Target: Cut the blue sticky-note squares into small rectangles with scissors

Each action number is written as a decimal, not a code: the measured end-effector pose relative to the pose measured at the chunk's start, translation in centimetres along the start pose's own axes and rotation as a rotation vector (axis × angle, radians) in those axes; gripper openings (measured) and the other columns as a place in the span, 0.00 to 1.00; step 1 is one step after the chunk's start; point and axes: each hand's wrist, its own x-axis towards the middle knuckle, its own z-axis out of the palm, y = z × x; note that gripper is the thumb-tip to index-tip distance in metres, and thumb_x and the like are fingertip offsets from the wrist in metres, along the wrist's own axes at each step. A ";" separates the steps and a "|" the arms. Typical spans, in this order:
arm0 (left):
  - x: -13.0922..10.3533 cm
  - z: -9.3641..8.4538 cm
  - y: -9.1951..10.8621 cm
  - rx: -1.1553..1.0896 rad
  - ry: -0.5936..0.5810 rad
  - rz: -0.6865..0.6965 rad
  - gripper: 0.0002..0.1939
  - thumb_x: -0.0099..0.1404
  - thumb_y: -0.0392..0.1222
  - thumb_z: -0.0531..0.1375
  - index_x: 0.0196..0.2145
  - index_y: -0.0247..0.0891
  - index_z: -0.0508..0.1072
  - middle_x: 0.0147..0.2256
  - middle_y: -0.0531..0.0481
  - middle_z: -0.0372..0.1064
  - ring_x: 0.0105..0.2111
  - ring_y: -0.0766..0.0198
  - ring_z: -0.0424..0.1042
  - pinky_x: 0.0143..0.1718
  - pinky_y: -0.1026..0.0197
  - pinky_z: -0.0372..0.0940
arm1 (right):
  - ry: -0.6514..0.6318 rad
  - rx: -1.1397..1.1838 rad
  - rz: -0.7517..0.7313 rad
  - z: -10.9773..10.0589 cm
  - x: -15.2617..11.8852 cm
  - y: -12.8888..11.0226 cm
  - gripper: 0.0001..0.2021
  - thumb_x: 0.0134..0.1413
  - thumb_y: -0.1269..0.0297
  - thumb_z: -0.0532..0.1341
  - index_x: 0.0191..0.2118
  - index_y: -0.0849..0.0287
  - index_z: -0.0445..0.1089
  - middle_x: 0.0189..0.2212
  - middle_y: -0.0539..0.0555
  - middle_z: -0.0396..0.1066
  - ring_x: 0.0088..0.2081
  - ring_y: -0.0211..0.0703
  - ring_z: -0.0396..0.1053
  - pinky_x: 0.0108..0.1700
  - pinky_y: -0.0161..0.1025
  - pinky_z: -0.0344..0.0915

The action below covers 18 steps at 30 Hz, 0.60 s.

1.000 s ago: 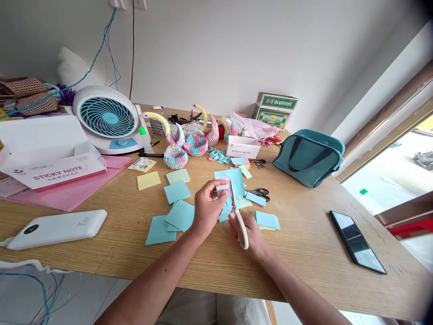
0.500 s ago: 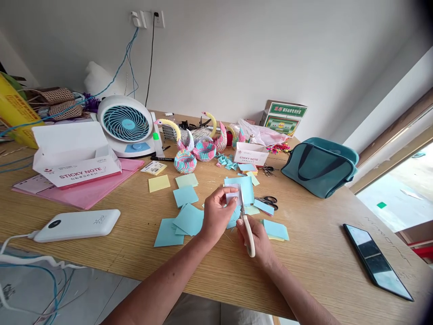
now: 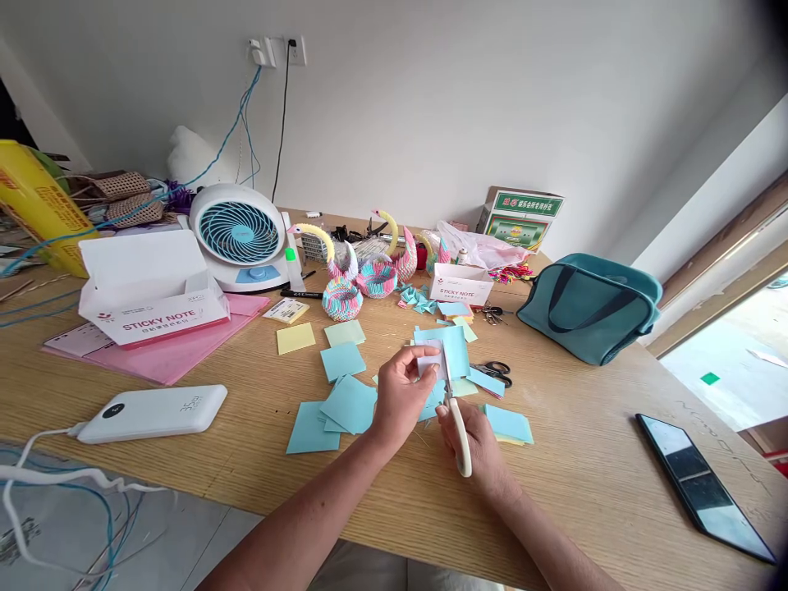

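Between the thumb and fingers of my left hand (image 3: 403, 394) is a small pale lilac piece of paper (image 3: 431, 368). My right hand (image 3: 481, 447) grips white-handled scissors (image 3: 459, 435), their blades pointing away from me along the right edge of that paper. Whether the blades are fully closed I cannot tell. Behind the paper lies a blue sheet (image 3: 455, 349) on the table. Loose blue sticky notes (image 3: 350, 404) are spread left of my left hand, and a stack of cut blue and yellow paper (image 3: 508, 424) sits right of my right hand. Black-handled scissors (image 3: 496, 372) lie just beyond.
Folded-paper swans (image 3: 343, 297) stand at the back middle, near a small sticky note box (image 3: 460, 289). At left are an open sticky note box (image 3: 157, 318), a fan (image 3: 240, 238) and a power bank (image 3: 153, 413). A teal bag (image 3: 584, 316) and a phone (image 3: 702, 484) occupy the right.
The whole view has shifted slightly, so things appear a little further right and lower. Both hands keep the same hold on the paper and scissors.
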 end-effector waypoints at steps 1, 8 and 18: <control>0.0 0.0 0.0 -0.003 -0.002 0.000 0.10 0.58 0.35 0.63 0.39 0.35 0.79 0.37 0.47 0.77 0.33 0.66 0.72 0.34 0.66 0.67 | 0.001 0.005 -0.001 0.0 0.0 0.0 0.26 0.62 0.38 0.54 0.26 0.55 0.53 0.18 0.46 0.56 0.23 0.36 0.51 0.26 0.36 0.48; 0.1 -0.1 0.0 -0.006 -0.019 0.008 0.10 0.58 0.36 0.64 0.39 0.35 0.79 0.36 0.48 0.77 0.30 0.68 0.71 0.32 0.67 0.66 | 0.001 0.029 -0.053 0.0 0.0 -0.3 0.25 0.63 0.40 0.55 0.26 0.55 0.54 0.19 0.46 0.58 0.23 0.36 0.53 0.27 0.36 0.50; 0.5 -0.4 -0.2 0.025 -0.009 0.087 0.08 0.63 0.42 0.63 0.37 0.36 0.80 0.35 0.46 0.79 0.33 0.64 0.74 0.34 0.65 0.66 | 0.003 0.024 -0.055 0.1 0.0 -0.1 0.26 0.63 0.39 0.54 0.25 0.55 0.55 0.18 0.46 0.58 0.23 0.36 0.54 0.27 0.36 0.50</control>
